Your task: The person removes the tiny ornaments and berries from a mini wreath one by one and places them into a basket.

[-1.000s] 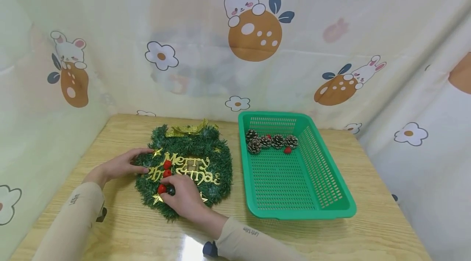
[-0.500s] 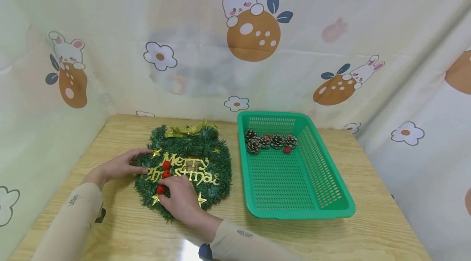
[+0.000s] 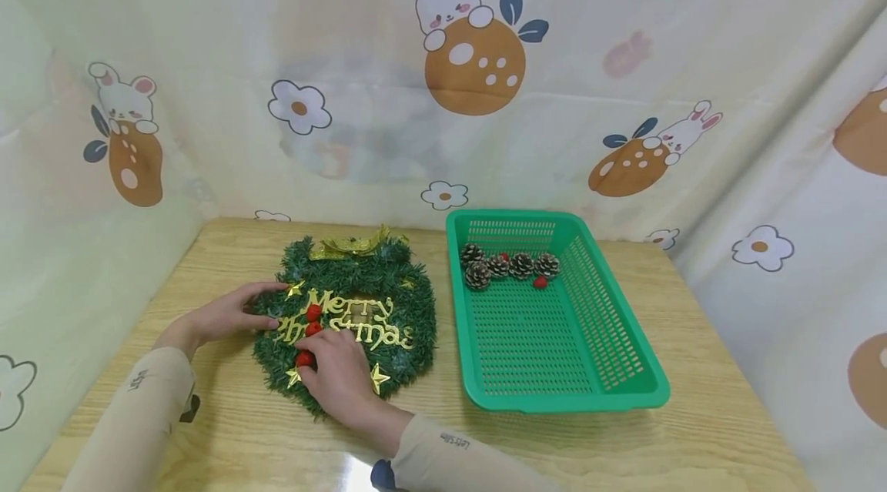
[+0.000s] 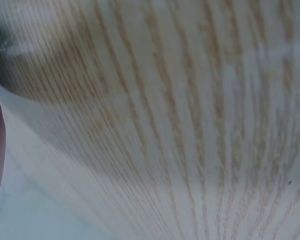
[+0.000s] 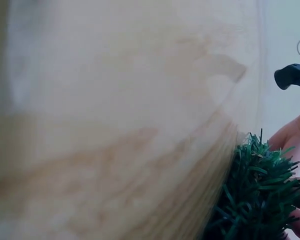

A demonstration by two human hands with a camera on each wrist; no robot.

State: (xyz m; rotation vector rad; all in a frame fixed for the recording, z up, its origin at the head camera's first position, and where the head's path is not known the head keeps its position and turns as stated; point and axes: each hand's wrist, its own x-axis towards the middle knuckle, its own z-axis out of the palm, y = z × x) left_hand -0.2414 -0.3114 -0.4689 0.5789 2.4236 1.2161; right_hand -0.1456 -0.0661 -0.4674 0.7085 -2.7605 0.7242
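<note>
A green tinsel wreath [image 3: 416, 299] lies on the table, with gold "Merry Christmas" lettering [image 3: 374, 332] across its middle. My left hand [image 3: 225, 312] rests at its left edge, thumb and fingers spread apart on the greenery. Low on the wreath's left side, my right hand [image 3: 339, 373] pinches a red berry [image 3: 304, 358] between thumb and fingers. Two more red berries, an upper one [image 3: 314, 312] and a middle one [image 3: 313, 329], sit in line above it over the lettering. Gold stars, one of them a lower right star [image 3: 378, 378], decorate the wreath. In the right wrist view, greenery [image 5: 260, 195] fills the lower right corner.
A green plastic basket [image 3: 554, 403] stands right of the wreath. Several pinecones [image 3: 521, 266] and a red berry [image 3: 540, 282] lie toward its back, with another red bit among the cones. A gold ribbon bow [image 3: 349, 246] tops the wreath. A printed curtain [image 3: 374, 153] hangs behind the wooden table [image 3: 235, 415].
My right hand has shifted slightly left at the lower berry, uncovering more of the lower right star. The left hand stays at the wreath's edge.
</note>
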